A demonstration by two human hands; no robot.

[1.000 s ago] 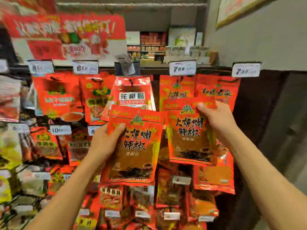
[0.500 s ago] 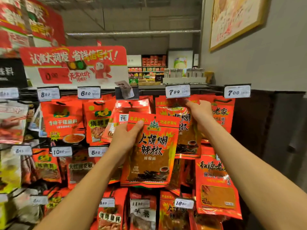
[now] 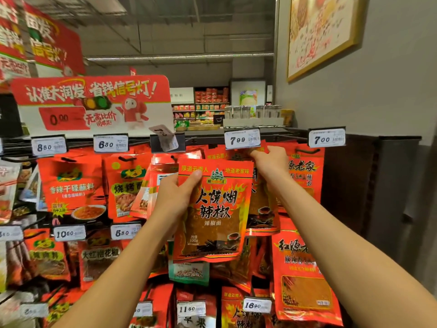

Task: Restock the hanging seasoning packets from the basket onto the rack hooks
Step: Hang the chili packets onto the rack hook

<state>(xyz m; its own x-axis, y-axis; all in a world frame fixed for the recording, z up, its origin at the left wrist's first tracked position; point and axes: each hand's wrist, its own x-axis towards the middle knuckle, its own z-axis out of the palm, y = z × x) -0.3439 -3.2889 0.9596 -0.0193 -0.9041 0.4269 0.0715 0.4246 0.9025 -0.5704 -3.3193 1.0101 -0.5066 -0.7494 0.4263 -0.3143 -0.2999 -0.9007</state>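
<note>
My left hand [image 3: 175, 197] grips a red chili-powder packet [image 3: 212, 216] by its upper left edge, thumb across its front, in front of the rack. My right hand [image 3: 269, 162] pinches the top of a second red packet [image 3: 262, 209], the same kind, up at the hook under the 7.99 price tag [image 3: 242, 139]. The front packet covers most of the second one. The hook itself is hidden behind the tag and my fingers. No basket is in view.
Rows of red seasoning packets hang on hooks with price tags, such as 6.80 [image 3: 110, 144] and 7.00 [image 3: 327, 139]. A red promotional sign [image 3: 92, 105] stands above the rack. A dark panel [image 3: 378, 185] and grey wall are at right.
My right hand lifted its packet from chest height up to the hook under the 7.99 tag. The left hand raised its packet slightly and kept hold. The view tilted upward.
</note>
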